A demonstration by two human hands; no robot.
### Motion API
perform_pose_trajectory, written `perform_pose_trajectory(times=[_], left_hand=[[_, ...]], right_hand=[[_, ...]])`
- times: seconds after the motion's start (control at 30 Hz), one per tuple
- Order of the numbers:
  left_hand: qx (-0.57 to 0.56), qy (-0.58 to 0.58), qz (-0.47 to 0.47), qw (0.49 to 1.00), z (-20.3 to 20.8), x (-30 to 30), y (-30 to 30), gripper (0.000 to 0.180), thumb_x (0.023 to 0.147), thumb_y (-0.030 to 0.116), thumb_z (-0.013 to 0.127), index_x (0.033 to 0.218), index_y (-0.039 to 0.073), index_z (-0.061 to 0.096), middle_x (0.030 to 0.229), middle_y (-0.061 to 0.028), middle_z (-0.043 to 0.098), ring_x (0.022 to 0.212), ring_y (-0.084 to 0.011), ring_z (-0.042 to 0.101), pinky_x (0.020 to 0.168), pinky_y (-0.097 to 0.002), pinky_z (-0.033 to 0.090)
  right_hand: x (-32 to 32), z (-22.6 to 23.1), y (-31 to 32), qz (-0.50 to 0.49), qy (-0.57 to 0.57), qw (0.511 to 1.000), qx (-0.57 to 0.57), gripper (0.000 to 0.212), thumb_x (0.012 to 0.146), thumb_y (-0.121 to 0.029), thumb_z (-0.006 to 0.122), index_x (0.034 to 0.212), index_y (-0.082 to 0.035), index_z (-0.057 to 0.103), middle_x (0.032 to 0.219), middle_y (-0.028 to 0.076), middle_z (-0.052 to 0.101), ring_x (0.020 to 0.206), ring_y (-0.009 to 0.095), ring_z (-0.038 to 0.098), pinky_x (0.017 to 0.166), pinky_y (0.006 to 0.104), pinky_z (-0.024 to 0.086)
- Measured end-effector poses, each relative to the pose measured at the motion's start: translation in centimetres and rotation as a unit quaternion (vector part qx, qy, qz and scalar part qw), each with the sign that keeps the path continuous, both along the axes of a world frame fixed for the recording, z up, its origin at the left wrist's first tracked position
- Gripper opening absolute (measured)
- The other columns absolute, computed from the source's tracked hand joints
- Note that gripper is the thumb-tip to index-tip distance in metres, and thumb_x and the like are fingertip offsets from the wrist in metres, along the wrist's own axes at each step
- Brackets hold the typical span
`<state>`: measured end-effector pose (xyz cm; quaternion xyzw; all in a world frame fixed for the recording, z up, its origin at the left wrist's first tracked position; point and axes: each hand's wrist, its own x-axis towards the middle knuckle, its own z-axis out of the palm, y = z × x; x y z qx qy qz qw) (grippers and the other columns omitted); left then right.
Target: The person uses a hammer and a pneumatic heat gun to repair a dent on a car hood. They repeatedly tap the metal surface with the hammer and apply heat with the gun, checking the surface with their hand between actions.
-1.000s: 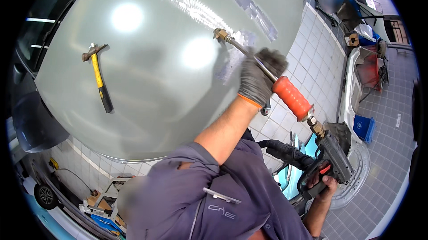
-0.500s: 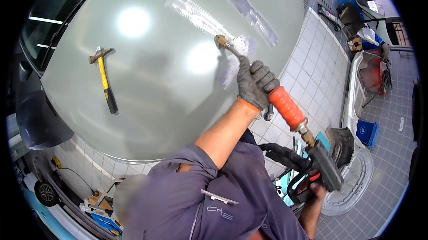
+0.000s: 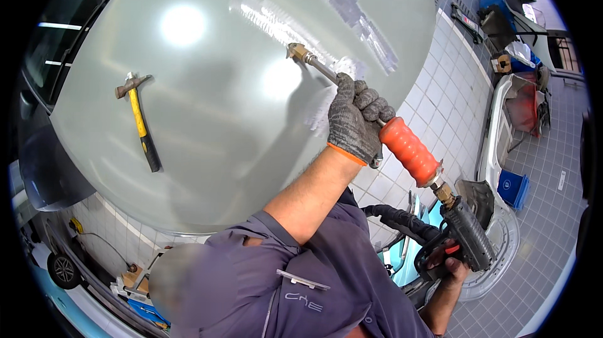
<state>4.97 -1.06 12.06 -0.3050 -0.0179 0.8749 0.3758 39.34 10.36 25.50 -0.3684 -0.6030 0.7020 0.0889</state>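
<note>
My left hand [image 3: 353, 125], in a grey knit glove with an orange cuff, is closed round the thin metal shaft of a slide-hammer dent puller [image 3: 411, 151]. The brass-coloured tip [image 3: 299, 53] is over the pale grey-green car panel [image 3: 207, 168], beside a bare, scraped metal patch [image 3: 276, 21]; contact cannot be made out. An orange ribbed sleeve sits on the shaft beyond my glove. My bare right hand [image 3: 451, 270] is closed on the puller's black pistol grip, near a red trigger. A yellow-and-black hammer [image 3: 139, 121] lies on the panel to the left.
A second scraped strip [image 3: 355, 14] runs farther right on the panel. A black hose [image 3: 399, 218] hangs beside the grip. White car body parts [image 3: 499, 124] and a blue bin [image 3: 513, 188] stand on the tiled floor at right. A car wheel [image 3: 64, 270] shows at lower left.
The dent puller's tip has shifted a little left over the panel, and its pistol grip has moved slightly right. Both hands keep their hold. The whole view has shifted slightly.
</note>
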Motion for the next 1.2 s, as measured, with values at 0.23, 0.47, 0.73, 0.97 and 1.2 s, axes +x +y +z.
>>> perform_pose_trajectory(times=[0.23,0.47,0.73,0.97,1.2], left_hand=[[-0.011,0.027,0.021,0.999,-0.5,-0.1,0.2,0.041,0.104,0.049,0.053,0.081,0.014,0.05,0.069,-0.0002,0.047,0.066,-0.02,0.051,0.076,-0.0388,0.051],[0.051,0.077,0.015,0.996,-0.8,1.6,0.8,0.03,0.096,0.039,0.07,0.092,0.011,0.059,0.076,-0.0043,0.058,0.074,-0.0251,0.061,0.08,-0.0455,0.055],[-0.038,0.014,0.037,0.999,-0.2,-0.2,0.8,0.038,0.103,0.048,0.055,0.091,0.012,0.058,0.073,-0.0011,0.055,0.068,-0.0208,0.056,0.074,-0.0422,0.054],[-0.069,0.031,-0.005,0.997,-0.1,-0.2,-0.7,0.049,0.107,0.054,0.04,0.078,0.015,0.043,0.059,0.0047,0.031,0.053,-0.0141,0.033,0.059,-0.0326,0.041],[0.395,0.145,0.098,0.902,-1.2,-1.0,-2.4,0.052,0.104,0.055,0.05,0.066,0.02,0.039,0.055,0.0081,0.027,0.048,-0.0084,0.029,0.05,-0.0265,0.035]], right_hand=[[-0.1,0.2,0.3,-0.002,0.0,1.0,-0.005,0.053,0.075,-0.023,0.076,0.114,0.005,0.054,0.063,0.015,0.056,0.051,0.029,0.059,0.048,0.0388,0.052],[-1.1,1.0,-0.7,-0.011,-0.001,1.0,-0.015,0.051,0.075,-0.02,0.076,0.113,0.006,0.053,0.063,0.016,0.057,0.051,0.028,0.06,0.048,0.0393,0.054],[-0.7,0.5,-1.7,-0.073,0.0,0.995,-0.066,0.048,0.075,-0.018,0.074,0.112,0.008,0.056,0.063,0.015,0.059,0.051,0.028,0.061,0.048,0.0384,0.054],[-0.6,0.7,-2.3,-0.013,-0.007,0.998,-0.056,0.044,0.077,-0.013,0.071,0.113,0.007,0.058,0.072,0.014,0.063,0.057,0.028,0.065,0.056,0.0384,0.057],[-1.6,3.4,0.3,0.289,-0.072,0.73,0.615,0.034,0.064,-0.016,0.077,0.094,-0.003,0.069,0.08,0.015,0.063,0.069,0.038,0.064,0.063,0.0453,0.051]])
